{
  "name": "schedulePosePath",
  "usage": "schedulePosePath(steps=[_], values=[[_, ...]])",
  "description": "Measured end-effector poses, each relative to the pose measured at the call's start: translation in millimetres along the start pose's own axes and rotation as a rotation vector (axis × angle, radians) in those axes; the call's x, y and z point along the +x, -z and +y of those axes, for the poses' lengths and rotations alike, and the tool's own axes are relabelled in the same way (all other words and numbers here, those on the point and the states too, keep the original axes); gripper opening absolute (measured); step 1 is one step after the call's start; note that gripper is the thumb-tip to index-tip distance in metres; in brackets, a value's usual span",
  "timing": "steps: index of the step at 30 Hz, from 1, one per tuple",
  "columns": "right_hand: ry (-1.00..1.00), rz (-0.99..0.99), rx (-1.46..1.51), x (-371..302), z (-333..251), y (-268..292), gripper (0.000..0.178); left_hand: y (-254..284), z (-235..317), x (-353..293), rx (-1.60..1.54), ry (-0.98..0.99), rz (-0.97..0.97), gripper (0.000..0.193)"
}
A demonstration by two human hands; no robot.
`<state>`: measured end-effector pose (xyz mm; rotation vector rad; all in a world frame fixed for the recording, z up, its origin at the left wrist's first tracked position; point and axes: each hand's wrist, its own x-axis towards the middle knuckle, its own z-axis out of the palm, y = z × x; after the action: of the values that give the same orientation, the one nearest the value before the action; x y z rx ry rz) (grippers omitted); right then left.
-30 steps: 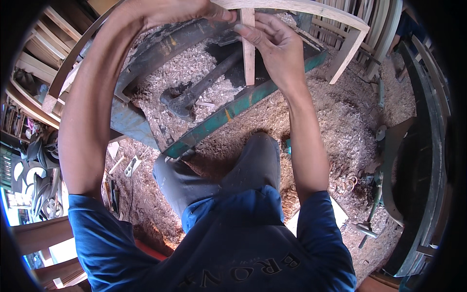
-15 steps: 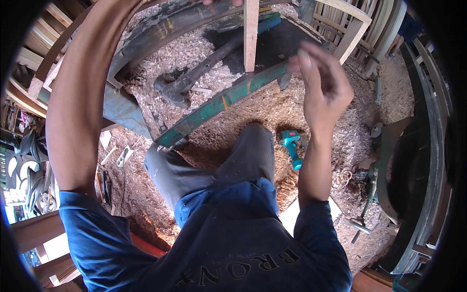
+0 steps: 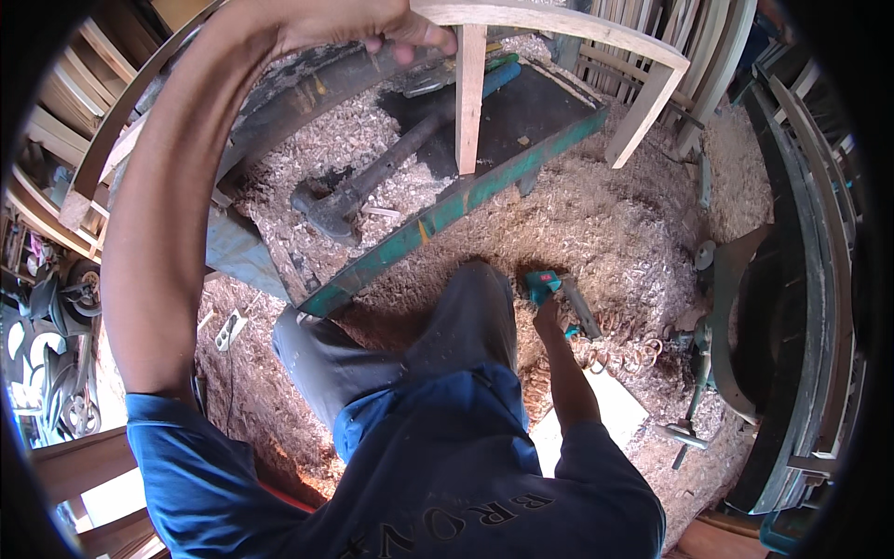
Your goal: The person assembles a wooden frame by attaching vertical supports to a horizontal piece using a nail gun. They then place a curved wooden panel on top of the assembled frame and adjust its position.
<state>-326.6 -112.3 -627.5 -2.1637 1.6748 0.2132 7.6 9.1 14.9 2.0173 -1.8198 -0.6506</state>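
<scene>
My left hand (image 3: 402, 30) reaches to the top of the view, its fingers curled at the rail of a pale wooden frame (image 3: 470, 102). One leg of that frame comes down onto the green-edged edge of a low workbench (image 3: 521, 172). Lower right, on the shavings beside my knee, my right hand (image 3: 548, 317) is closed round the handle of a teal cordless drill (image 3: 542, 283). Part of the handle is hidden by the fingers. Just right of the drill lies a dark grey bar-like piece (image 3: 583, 307).
A hammer (image 3: 331, 216) lies on the bench among wood shavings. A white power strip (image 3: 228, 331) with a cord sits on the floor at left. A clamp-like metal tool (image 3: 687, 432) lies at right, near a dark curved piece (image 3: 792, 326). Planks (image 3: 643, 47) stand behind.
My right hand has gone down from beside the wooden frame to the drill and taken hold of it. The frame shows lower in view, with my left hand still at it.
</scene>
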Motion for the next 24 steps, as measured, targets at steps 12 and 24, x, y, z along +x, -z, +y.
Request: schedulePosePath(steps=[12, 24], values=[[0.209, -0.492, 0.539, -76, 33, 214, 0.047, -18, -18, -5, 0.037, -0.106, 0.191, 0.024], [0.559, -0.227, 0.0, -276, -96, 400, 0.034, -7, -9, -6, 0.144, -0.053, 0.155, 0.026]])
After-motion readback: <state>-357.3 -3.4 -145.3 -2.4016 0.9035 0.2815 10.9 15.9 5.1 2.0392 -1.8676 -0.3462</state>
